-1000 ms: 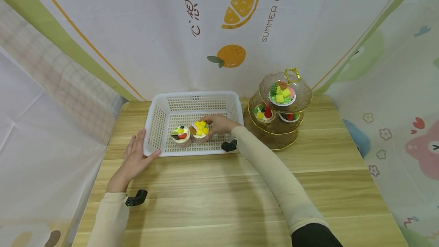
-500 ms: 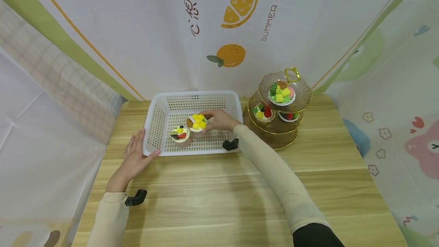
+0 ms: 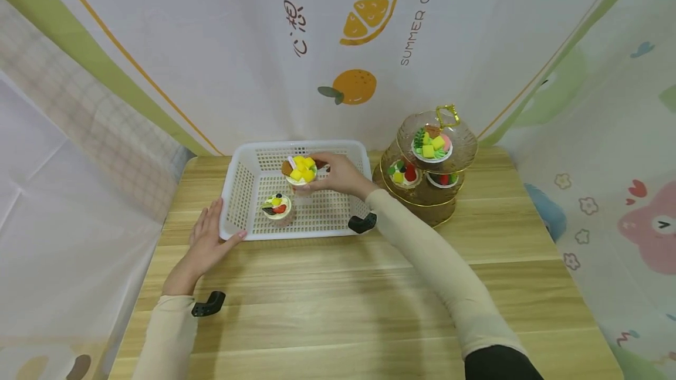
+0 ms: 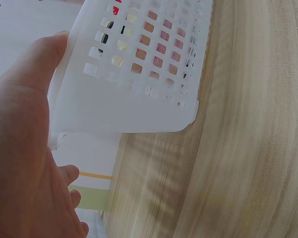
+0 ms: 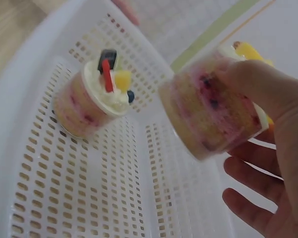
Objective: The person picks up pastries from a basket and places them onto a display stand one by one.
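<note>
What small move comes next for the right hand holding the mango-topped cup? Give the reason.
Probably carry the mango-topped dessert cup rightward to the gold-rimmed tiered glass stand: the right hand holds it lifted above the white plastic basket, and similar cups sit on the stand.

I read "SUMMER ORAN…", cut off at the frame edge, on the backdrop cloth [image 3: 253, 46], beside red Chinese characters.

Open tabletop [image 3: 338, 286] lies before the basket [image 3: 232, 192]; the tiered stand [image 3: 428, 175] blocks its right side.
</note>
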Motion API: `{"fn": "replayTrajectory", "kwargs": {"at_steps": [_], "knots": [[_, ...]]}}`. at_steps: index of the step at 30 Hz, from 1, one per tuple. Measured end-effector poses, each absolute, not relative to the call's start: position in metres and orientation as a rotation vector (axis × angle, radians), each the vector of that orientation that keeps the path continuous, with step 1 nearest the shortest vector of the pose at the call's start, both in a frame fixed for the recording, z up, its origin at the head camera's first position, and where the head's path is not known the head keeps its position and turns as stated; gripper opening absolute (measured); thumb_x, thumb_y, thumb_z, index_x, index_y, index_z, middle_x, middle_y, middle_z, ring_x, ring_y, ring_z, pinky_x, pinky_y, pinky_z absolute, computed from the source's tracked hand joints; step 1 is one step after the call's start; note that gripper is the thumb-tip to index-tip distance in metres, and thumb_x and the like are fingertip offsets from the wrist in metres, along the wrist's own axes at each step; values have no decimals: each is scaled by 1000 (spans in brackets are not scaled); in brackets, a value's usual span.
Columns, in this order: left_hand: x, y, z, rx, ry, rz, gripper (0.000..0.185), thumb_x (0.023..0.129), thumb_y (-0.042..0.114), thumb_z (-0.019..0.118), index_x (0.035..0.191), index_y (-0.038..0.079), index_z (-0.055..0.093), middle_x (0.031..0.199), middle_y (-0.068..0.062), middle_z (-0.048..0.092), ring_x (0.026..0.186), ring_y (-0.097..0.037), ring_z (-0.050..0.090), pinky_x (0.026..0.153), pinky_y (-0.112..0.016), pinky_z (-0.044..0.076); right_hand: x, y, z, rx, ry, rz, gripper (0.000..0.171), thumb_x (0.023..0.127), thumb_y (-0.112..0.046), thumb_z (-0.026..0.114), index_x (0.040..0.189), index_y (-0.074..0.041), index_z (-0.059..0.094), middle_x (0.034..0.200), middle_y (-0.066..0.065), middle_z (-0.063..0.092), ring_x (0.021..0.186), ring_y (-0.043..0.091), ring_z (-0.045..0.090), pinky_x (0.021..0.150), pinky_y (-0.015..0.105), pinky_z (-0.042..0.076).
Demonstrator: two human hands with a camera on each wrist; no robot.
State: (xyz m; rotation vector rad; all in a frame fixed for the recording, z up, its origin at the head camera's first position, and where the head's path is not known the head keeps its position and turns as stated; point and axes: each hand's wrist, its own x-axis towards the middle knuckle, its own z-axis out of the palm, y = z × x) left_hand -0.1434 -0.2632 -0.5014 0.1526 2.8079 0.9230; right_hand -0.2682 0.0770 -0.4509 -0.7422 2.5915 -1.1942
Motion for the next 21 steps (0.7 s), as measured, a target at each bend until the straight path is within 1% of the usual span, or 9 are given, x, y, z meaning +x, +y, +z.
{"fn": "replayTrajectory", "kwargs": {"at_steps": [2, 6, 8, 14, 21], "knots": [[-143, -263, -501, 154, 2806, 920, 103, 95, 54, 56, 159, 15, -15, 166, -22, -11, 151, -49, -12, 113, -74, -4, -263, 80, -449, -757, 2610, -1204, 77, 76, -47, 83, 142, -21, 54, 131, -3, 64, 114, 17, 59, 95, 33, 51], [-143, -264, -501, 156, 2802, 922, 103, 94, 55, 56, 159, 15, -15, 166, -21, -11, 151, -49, -13, 113, -74, -5, -248, 89, -445, -778, 2648, -1208, 74, 77, -41, 83, 141, -18, 55, 131, 0, 65, 113, 19, 60, 93, 35, 52], [-143, -263, -501, 158, 2802, 928, 103, 94, 55, 56, 159, 15, -14, 166, -22, -10, 151, -49, -13, 113, -74, -5, -239, 95, -442, -777, 2673, -1202, 73, 77, -39, 84, 141, -15, 55, 130, 2, 64, 113, 21, 60, 93, 37, 52], [-143, -262, -501, 157, 2810, 928, 103, 94, 54, 56, 159, 12, -12, 166, -24, -8, 151, -49, -12, 113, -74, -4, -211, 119, -436, -726, 2743, -1232, 71, 76, -37, 85, 138, -15, 58, 129, 2, 64, 111, 20, 60, 95, 38, 52], [-143, -263, -499, 153, 2808, 925, 103, 94, 53, 57, 159, 12, -12, 166, -24, -7, 151, -50, -10, 113, -73, -4, -174, 161, -431, -646, 2818, -1311, 71, 76, -33, 86, 138, -15, 58, 133, 5, 64, 116, 28, 61, 99, 47, 51]]}}
